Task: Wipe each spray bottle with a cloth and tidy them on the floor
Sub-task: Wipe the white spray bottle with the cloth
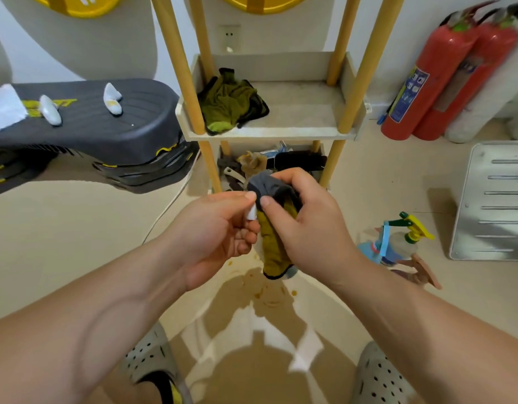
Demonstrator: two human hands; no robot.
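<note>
Before the wooden shelf rack (pixel 269 132), my right grip (pixel 307 225) curls tight round the grey-and-olive cloth (pixel 273 252), bunched over something small whose white tip (pixel 251 212) my left grip (pixel 220 228) pinches, likely steadying it for wiping; two trigger spray bottles (pixel 397 243) stand on the floor (pixel 77 243) right of the rack.

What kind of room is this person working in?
Probably an indoor storage or utility corner. Two red fire extinguishers stand by the wall. A wooden rack holds a crumpled rag, with tools below. Spray bottles sit on the floor.
</note>
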